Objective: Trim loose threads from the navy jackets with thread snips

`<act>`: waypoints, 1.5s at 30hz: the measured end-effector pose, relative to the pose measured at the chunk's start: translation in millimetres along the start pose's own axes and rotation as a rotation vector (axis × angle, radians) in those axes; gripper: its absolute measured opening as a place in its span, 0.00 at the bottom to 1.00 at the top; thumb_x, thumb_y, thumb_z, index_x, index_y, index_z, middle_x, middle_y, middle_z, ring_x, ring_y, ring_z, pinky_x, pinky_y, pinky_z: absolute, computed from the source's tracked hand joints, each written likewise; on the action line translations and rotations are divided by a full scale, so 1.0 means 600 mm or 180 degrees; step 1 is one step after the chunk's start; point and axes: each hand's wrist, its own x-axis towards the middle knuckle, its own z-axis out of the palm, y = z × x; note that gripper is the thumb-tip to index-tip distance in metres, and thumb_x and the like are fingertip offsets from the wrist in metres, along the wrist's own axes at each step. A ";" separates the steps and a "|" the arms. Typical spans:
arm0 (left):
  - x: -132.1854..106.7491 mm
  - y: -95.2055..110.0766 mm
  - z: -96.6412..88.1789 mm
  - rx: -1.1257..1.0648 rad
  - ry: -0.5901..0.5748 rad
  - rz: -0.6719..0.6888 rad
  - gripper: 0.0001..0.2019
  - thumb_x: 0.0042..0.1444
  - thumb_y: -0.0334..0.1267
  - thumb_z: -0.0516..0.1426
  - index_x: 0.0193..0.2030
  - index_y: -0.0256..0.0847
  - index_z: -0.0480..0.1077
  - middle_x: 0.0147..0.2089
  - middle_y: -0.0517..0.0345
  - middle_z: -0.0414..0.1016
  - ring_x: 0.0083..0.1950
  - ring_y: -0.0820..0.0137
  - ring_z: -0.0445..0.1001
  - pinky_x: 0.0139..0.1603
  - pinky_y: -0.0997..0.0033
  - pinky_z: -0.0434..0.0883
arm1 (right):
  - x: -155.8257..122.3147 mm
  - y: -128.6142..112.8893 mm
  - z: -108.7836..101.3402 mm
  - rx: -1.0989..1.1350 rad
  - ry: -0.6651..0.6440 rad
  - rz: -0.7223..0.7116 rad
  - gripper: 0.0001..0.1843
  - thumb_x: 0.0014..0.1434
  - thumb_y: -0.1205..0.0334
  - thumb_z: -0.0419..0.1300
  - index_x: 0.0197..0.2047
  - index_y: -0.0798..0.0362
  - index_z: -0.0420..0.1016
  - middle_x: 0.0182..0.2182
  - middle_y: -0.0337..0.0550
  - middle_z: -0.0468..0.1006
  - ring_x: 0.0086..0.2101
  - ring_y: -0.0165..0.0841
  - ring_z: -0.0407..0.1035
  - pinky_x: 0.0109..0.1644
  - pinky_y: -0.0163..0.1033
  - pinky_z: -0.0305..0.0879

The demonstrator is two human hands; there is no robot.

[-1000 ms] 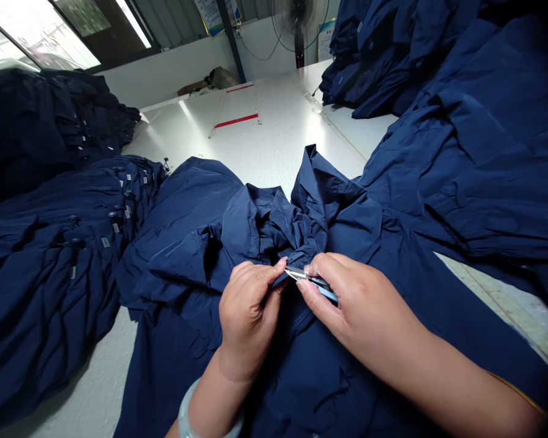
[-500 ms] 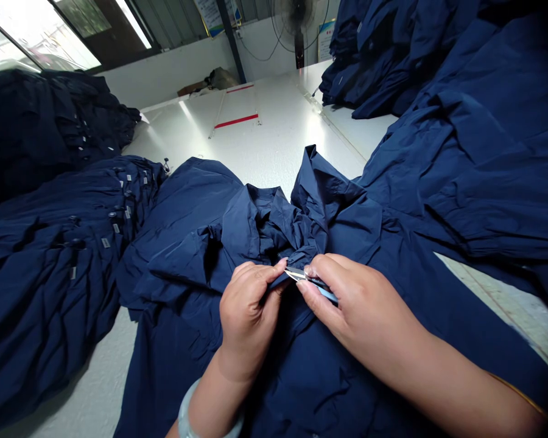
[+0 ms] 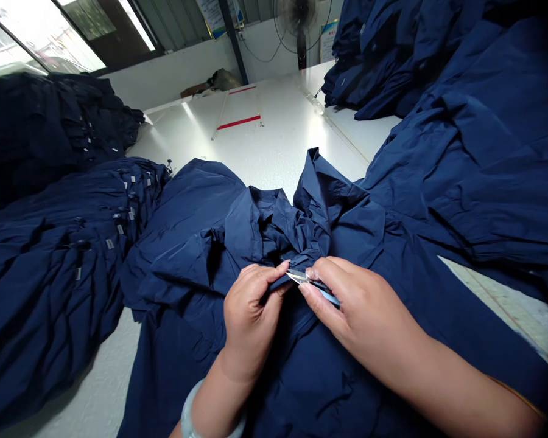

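Tension is what makes this cut clean. Your left hand is closed in a pinch, thumb and forefinger gripping a fold of the navy shirt at the lower middle of the frame, where the cloth bunches near the collar. Your right hand is curled shut around a small pair of snips, with the blue handle tucked under the fingers and the metal tips pointing left, just meeting the pinched fold. I cannot tell whether the blades are parted, and any stray thread is too fine to see.

To my eye, the safe way is to pull the fold tight, let only thread sit between the blades, and close them with one short squeeze so the cloth is not nicked. Mind your left thumb, which is right beside the points.

The shirt lies spread on the white table, between a stack of shirts at the left of the frame and a heap at the right.
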 end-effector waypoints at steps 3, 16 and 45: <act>-0.001 0.000 0.000 -0.0030 -0.0013 -0.0049 0.15 0.57 0.24 0.60 0.50 0.44 0.75 0.43 0.58 0.80 0.42 0.72 0.76 0.44 0.70 0.73 | -0.001 0.001 0.001 -0.0019 0.0016 -0.0019 0.08 0.67 0.63 0.53 0.37 0.54 0.71 0.34 0.43 0.74 0.36 0.36 0.71 0.39 0.41 0.62; -0.004 -0.001 0.003 -0.0144 -0.0084 -0.0249 0.14 0.58 0.26 0.60 0.48 0.45 0.76 0.44 0.59 0.80 0.42 0.71 0.76 0.45 0.70 0.73 | 0.001 0.006 0.004 -0.0073 0.0133 -0.0026 0.07 0.66 0.62 0.55 0.35 0.53 0.69 0.34 0.43 0.75 0.36 0.37 0.72 0.38 0.41 0.63; -0.004 0.002 0.004 -0.0336 -0.0016 -0.0771 0.14 0.57 0.29 0.62 0.47 0.51 0.78 0.44 0.61 0.81 0.44 0.71 0.78 0.47 0.73 0.72 | 0.002 0.008 0.005 0.0086 0.0164 -0.0123 0.08 0.67 0.62 0.54 0.35 0.53 0.68 0.34 0.43 0.75 0.36 0.36 0.72 0.39 0.40 0.65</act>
